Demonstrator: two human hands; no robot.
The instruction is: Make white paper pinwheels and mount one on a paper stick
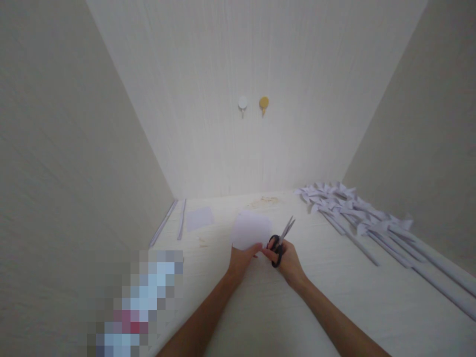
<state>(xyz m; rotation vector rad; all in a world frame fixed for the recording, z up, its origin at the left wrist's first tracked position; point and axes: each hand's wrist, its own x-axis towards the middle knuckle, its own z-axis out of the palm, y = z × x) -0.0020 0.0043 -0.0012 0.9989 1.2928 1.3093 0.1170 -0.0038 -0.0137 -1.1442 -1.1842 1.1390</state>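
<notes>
A white sheet of paper (252, 229) stands out in front of me, its lower edge pinched by my left hand (241, 260). Close beside it, my right hand (288, 259) has its fingers in the black handles of a pair of scissors (285, 230). The blades point up and away, slightly parted, and no paper lies between them. My right fingertips meet the paper's lower right corner near my left thumb. Whether they grip that corner too, I cannot tell.
Several white paper pinwheels (334, 203) on rolled paper sticks (359, 245) lie at the right. Left of my hands are a flat paper piece (200, 218) and two thin paper sticks (181, 219). A blurred-out object (141, 302) lies lower left. Walls enclose the surface; two hooks (264, 103) hang behind.
</notes>
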